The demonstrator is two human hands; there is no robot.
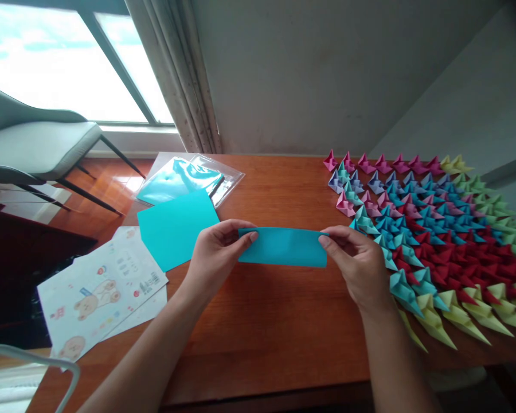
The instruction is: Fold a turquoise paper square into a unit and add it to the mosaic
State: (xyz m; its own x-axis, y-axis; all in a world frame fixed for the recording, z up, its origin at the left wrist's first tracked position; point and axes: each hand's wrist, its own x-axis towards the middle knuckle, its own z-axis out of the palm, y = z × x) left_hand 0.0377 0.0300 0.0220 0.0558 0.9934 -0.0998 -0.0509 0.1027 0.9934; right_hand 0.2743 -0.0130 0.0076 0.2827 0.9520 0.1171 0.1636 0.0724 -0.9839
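A folded strip of turquoise paper (282, 248) is stretched level between my two hands, above the wooden table. My left hand (221, 246) pinches its left end between thumb and fingers. At the right end, my right hand (352, 255) grips the upper corner in the same way. The long upper edge looks like a fold and bows slightly. Left of my left hand lies a flat turquoise sheet (176, 226). Rows of folded paper boats (447, 252) in pink, blue, red, green and yellow stand to the right of my right hand.
Beyond the flat sheet is a clear plastic packet (180, 178) of turquoise paper. White bear-printed sheets (103, 298) lie at the table's left edge. A chair (43, 137) stands by the window at far left, and a wall (284, 80) rises behind the wooden table (275, 332).
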